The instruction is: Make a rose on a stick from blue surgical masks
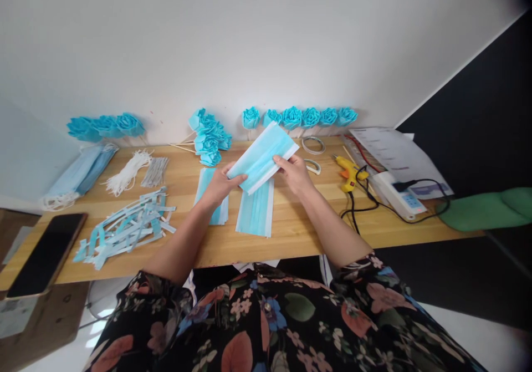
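Note:
Between my two hands a light-blue face mask sheet (pixel 262 158) with white edges and no ear loops is held up, tilted, above the table. My left hand (pixel 223 185) pinches its lower left corner between thumb and fingers. On the sheet's right side, my right hand (pixel 294 173) grips the edge, thumb on top. Below it a second mask sheet (pixel 255 217) lies flat on the wood. Another stack of blue mask pieces (pixel 219 214) lies just left of that, partly covered by my left hand and wrist.
Blue mask flowers (pixel 292 118) line the wall, with a bunch of flowers (pixel 209 136) on sticks. Left are cut strips (pixel 124 225), white ear loops (pixel 128 172), nose wires (pixel 155 171), whole masks (pixel 83 172) and a phone (pixel 47 254). Right are tape rolls (pixel 313 145), a glue gun (pixel 349 172) and a power strip (pixel 397 194).

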`<act>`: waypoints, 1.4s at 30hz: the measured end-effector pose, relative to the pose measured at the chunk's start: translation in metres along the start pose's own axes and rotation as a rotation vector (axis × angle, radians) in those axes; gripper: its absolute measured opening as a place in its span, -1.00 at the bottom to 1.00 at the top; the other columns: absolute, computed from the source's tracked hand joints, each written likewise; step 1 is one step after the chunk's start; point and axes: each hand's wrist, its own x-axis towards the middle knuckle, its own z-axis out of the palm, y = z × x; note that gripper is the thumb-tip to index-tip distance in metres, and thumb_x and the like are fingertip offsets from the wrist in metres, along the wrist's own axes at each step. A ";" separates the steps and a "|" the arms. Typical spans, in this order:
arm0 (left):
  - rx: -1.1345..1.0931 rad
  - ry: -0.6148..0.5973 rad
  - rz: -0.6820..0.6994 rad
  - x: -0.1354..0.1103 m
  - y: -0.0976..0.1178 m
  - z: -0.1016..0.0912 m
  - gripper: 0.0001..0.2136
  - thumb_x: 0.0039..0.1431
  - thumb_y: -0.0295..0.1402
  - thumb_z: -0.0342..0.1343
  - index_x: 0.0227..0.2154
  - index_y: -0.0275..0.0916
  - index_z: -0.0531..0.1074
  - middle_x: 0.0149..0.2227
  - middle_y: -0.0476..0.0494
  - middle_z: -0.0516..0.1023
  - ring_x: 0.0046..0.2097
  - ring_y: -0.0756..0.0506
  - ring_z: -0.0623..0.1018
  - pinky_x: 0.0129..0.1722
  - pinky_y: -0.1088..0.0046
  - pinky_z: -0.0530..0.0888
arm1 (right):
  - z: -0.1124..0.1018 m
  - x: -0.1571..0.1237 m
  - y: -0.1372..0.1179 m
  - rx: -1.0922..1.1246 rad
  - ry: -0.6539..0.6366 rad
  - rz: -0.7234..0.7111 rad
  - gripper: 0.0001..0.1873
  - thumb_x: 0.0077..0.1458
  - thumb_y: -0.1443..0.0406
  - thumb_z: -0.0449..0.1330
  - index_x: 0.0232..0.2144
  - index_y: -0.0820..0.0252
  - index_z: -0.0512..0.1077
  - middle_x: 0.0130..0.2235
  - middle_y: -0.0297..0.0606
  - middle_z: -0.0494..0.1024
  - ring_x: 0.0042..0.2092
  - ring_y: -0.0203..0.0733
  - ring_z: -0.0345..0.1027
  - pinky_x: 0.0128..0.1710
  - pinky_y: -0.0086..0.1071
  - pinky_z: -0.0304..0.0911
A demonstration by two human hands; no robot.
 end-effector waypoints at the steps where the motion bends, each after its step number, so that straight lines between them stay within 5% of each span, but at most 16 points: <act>1: -0.048 0.049 0.028 0.003 -0.002 -0.001 -0.53 -0.19 -0.11 0.47 -0.24 -0.28 0.55 -0.38 -0.03 0.58 -0.38 -0.05 0.50 -0.37 0.44 0.47 | -0.001 0.001 -0.001 0.008 0.010 -0.008 -0.47 -0.35 -0.07 0.53 -0.45 0.12 0.49 -0.44 -0.37 0.57 -0.40 -0.23 0.40 -0.37 -0.32 0.37; 9: -0.208 0.207 0.118 0.012 -0.011 -0.010 -0.52 -0.04 -0.04 0.40 -0.13 -0.22 0.51 -0.21 -0.14 0.67 -0.17 -0.15 0.63 -0.24 0.39 0.54 | -0.004 0.004 -0.006 0.022 0.027 -0.031 -0.46 -0.25 -0.14 0.47 -0.45 0.10 0.42 -0.50 -0.40 0.49 -0.46 -0.32 0.38 -0.47 -0.43 0.30; 18: -0.197 0.052 0.006 0.009 -0.012 -0.005 -0.42 -0.03 0.05 0.39 -0.06 -0.26 0.51 -0.19 -0.19 0.66 -0.30 -0.11 0.61 -0.38 0.42 0.50 | -0.004 0.007 -0.002 0.059 0.068 -0.052 -0.44 -0.24 -0.15 0.48 -0.42 0.11 0.45 -0.47 -0.40 0.54 -0.44 -0.33 0.44 -0.48 -0.46 0.31; 23: -0.115 0.073 0.077 0.010 -0.012 -0.006 -0.34 -0.20 -0.11 0.51 -0.01 -0.25 0.49 -0.10 -0.19 0.65 -0.13 -0.18 0.61 -0.19 0.35 0.56 | -0.005 0.007 -0.002 0.040 0.070 -0.036 -0.44 -0.21 -0.18 0.44 -0.40 0.11 0.44 -0.45 -0.36 0.56 -0.42 -0.29 0.46 -0.46 -0.43 0.32; 28: -0.093 0.130 0.105 0.008 -0.006 -0.004 -0.41 -0.14 -0.11 0.48 -0.05 -0.23 0.48 -0.26 -0.10 0.58 -0.38 -0.04 0.48 -0.49 0.49 0.39 | -0.005 0.007 -0.003 0.056 0.059 -0.034 -0.41 -0.23 -0.21 0.44 -0.40 0.10 0.45 -0.45 -0.36 0.57 -0.42 -0.28 0.47 -0.46 -0.43 0.31; 34: -0.190 0.148 0.200 0.009 -0.004 -0.006 -0.46 -0.02 -0.15 0.42 0.03 -0.13 0.45 -0.30 -0.01 0.51 -0.41 0.02 0.42 -0.49 0.52 0.38 | -0.003 0.004 -0.002 -0.068 -0.007 -0.046 -0.45 -0.30 -0.13 0.49 -0.43 0.11 0.48 -0.48 -0.37 0.52 -0.41 -0.26 0.43 -0.39 -0.37 0.33; 37: -0.320 0.096 0.180 0.006 0.001 -0.007 -0.44 0.01 -0.08 0.40 0.07 -0.05 0.44 -0.15 -0.06 0.56 -0.32 -0.01 0.50 -0.41 0.50 0.44 | -0.001 0.004 -0.001 -0.074 -0.005 -0.044 -0.48 -0.30 -0.10 0.49 -0.44 0.12 0.48 -0.49 -0.40 0.49 -0.43 -0.29 0.37 -0.38 -0.37 0.32; 42: -0.395 -0.164 0.076 -0.007 0.010 0.005 -0.34 -0.12 0.13 0.41 0.01 -0.10 0.50 0.02 -0.24 0.58 -0.04 -0.24 0.60 -0.17 0.28 0.54 | 0.000 0.004 0.001 -0.060 0.039 -0.063 -0.49 -0.27 -0.09 0.47 -0.39 0.10 0.48 -0.47 -0.42 0.49 -0.44 -0.31 0.33 -0.37 -0.39 0.31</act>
